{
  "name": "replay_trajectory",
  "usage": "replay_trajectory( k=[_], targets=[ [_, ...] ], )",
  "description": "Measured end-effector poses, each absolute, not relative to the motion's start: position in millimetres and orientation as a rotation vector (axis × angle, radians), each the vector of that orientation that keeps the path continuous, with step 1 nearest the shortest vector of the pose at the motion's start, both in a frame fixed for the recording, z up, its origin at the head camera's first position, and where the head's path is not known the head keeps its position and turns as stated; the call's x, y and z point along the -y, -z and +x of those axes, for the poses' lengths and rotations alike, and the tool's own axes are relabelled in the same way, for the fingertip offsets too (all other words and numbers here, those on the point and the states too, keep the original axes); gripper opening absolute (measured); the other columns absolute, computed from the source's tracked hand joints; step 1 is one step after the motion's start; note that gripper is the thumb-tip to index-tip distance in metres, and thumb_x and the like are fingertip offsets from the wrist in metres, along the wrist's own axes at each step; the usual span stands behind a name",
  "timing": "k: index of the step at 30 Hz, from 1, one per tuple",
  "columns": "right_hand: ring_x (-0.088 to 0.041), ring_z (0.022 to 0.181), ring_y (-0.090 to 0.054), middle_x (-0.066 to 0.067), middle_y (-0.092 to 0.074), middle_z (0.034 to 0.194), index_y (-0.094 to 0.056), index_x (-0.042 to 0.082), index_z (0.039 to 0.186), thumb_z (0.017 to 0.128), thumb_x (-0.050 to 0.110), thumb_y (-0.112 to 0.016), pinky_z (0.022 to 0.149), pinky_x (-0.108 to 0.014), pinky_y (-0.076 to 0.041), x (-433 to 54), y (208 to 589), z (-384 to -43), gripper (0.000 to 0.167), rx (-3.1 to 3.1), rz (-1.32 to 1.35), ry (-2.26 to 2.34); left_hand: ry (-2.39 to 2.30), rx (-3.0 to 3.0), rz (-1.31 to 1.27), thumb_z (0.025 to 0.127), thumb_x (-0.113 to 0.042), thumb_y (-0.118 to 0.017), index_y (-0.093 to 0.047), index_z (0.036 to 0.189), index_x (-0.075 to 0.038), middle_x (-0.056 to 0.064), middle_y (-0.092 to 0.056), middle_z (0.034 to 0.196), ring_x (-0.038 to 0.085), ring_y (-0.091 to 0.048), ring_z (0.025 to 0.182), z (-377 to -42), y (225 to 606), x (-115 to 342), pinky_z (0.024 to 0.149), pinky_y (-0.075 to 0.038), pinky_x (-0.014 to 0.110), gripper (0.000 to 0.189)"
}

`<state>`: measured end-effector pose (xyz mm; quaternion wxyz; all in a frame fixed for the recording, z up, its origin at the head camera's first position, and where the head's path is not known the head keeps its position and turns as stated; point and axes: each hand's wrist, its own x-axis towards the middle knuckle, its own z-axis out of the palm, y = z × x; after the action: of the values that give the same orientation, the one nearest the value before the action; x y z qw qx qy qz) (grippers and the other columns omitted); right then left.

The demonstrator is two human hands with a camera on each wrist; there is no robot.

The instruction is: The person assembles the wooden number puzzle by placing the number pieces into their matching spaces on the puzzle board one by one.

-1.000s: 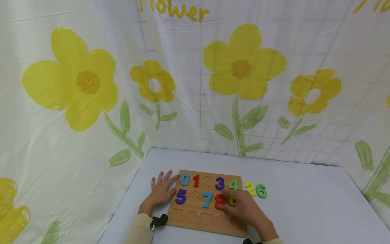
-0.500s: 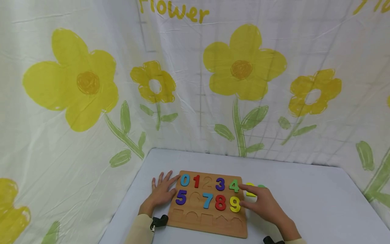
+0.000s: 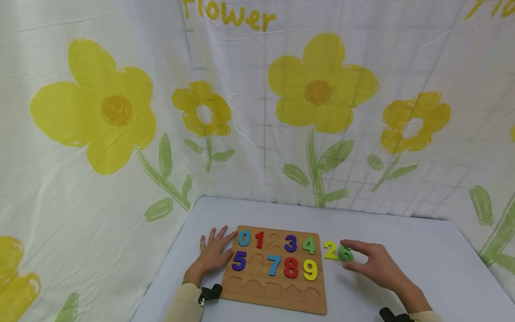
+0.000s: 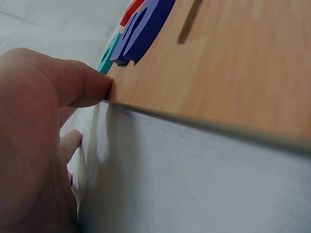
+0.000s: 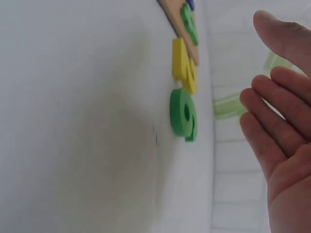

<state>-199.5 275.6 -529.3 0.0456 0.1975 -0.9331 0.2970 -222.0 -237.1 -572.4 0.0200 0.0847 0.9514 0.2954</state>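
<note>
A wooden number board (image 3: pixel 277 308) lies on the table, with colored digits seated in its two upper rows. Its 2 and 6 recesses show bare wood. My left hand (image 3: pixel 215 252) rests at the board's left edge with fingers spread; in the left wrist view the thumb (image 4: pixel 90 87) touches the edge. Right of the board lie a yellow number 2 (image 3: pixel 331 250) and a green number 6 (image 3: pixel 345 254). Over the green 6 hovers my right hand (image 3: pixel 376 266), thumb and fingers apart. The right wrist view shows a gap between that hand (image 5: pixel 291 121) and the 6 (image 5: pixel 182 114).
Along the board's bottom row run several shape recesses (image 3: pixel 272 290). The white table (image 3: pixel 422 259) extends to the right. Behind it hangs a curtain (image 3: pixel 249 170) printed with yellow flowers.
My right hand has moved right, from over the 8 and 9 past the board's right edge to the green 6. The left hand has stayed in place.
</note>
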Motion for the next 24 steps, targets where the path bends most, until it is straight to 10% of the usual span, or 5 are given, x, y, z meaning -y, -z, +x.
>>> replay_trajectory(
  k=[24],
  targets=[
    [-0.012, 0.126, -0.072, -0.001, -0.079, 0.136, -0.076, 0.011, 0.138, 0.086, 0.032, -0.095, 0.101, -0.030, -0.062, -312, 544, -222, 0.060, 2.848, 0.608, -1.024, -0.888, -2.944, 0.246, 0.102, -0.019, -0.063, -0.056, 0.161, -0.019, 0.023, -0.030, 0.178, 0.058, -0.008, 0.166, -221, 572, 237, 0.125, 0.008, 0.082, 0.060]
  ],
)
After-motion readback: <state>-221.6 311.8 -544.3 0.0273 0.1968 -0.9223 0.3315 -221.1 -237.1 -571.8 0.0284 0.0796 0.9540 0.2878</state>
